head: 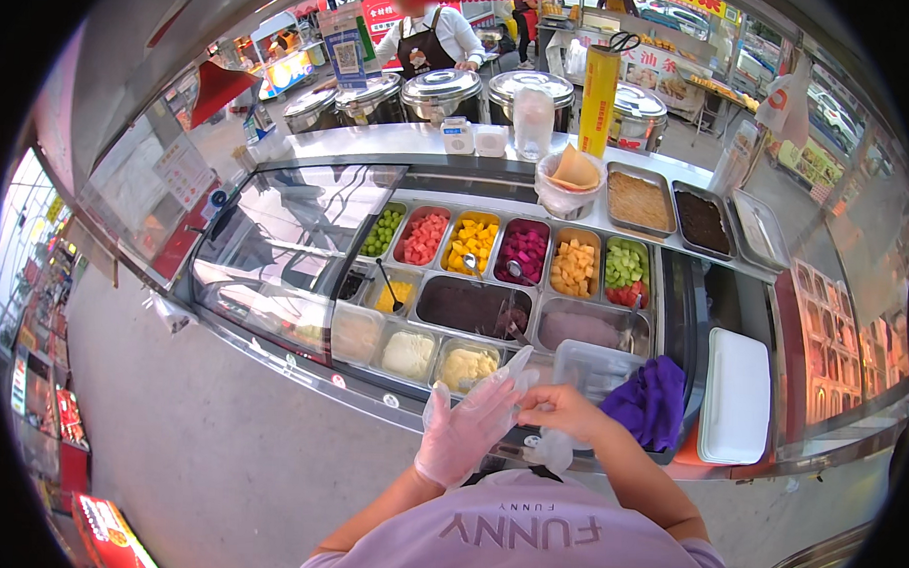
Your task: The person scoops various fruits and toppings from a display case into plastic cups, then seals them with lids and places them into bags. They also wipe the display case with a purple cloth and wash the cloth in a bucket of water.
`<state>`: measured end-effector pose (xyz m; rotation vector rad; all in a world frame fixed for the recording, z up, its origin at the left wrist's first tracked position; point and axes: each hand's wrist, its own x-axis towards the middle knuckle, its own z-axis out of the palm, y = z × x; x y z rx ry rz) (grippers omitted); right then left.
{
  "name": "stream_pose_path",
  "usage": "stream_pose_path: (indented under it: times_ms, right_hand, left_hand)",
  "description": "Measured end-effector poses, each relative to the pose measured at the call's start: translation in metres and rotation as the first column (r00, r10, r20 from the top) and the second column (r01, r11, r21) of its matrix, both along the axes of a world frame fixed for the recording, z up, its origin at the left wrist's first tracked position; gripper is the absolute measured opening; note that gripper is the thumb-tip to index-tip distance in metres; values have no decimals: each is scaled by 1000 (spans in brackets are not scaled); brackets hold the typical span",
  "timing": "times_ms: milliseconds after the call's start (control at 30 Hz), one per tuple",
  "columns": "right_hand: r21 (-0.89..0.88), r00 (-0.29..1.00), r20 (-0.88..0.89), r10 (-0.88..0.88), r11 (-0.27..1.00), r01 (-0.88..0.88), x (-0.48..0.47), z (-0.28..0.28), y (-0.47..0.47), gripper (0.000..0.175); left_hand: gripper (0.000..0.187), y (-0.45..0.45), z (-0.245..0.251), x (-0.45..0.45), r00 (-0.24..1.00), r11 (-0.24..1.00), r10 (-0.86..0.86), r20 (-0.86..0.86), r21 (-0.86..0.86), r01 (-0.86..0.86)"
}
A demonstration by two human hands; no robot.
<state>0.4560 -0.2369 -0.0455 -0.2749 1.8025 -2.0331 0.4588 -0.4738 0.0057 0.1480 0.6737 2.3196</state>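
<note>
My left hand (466, 426) wears a clear disposable plastic glove, its fingers apart and the glove tips sticking out loosely past them. Beside it, my bare right hand (559, 414) has thumb and finger pinched on thin clear plastic film at the edge of the gloved fingers. More crumpled clear film (558, 448) hangs below the right hand; whether it is a second glove I cannot tell. Just beyond the left hand is a steel pan of pale yellow paste (467, 366). A clear plastic tub (594, 368) and a bunched purple cloth (649, 403) lie close to my right hand.
Steel pans of diced mango (471, 239), dragon fruit (523, 250) and other fruit fill the chilled counter. A glass lid (291, 226) covers its left part. A white-lidded box (734, 395) stands at right. Large lidded pots (442, 92) and a person (433, 43) are beyond.
</note>
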Motion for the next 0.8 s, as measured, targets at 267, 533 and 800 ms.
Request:
stream_pose_path:
  times_ms: [267, 533, 800]
  right_hand:
    - [10, 962, 54, -267, 964, 267, 22, -21, 16, 9]
    - [92, 750, -446, -489, 808, 582, 1, 27, 28, 29]
    - [-12, 769, -567, -297, 936, 353, -12, 77, 36, 33]
  left_hand:
    - [92, 8, 1, 32, 995, 997, 75, -58, 35, -73]
    - [94, 16, 15, 42, 985, 987, 143, -98, -59, -149]
    - [87, 25, 18, 46, 986, 988, 109, -128, -95, -122]
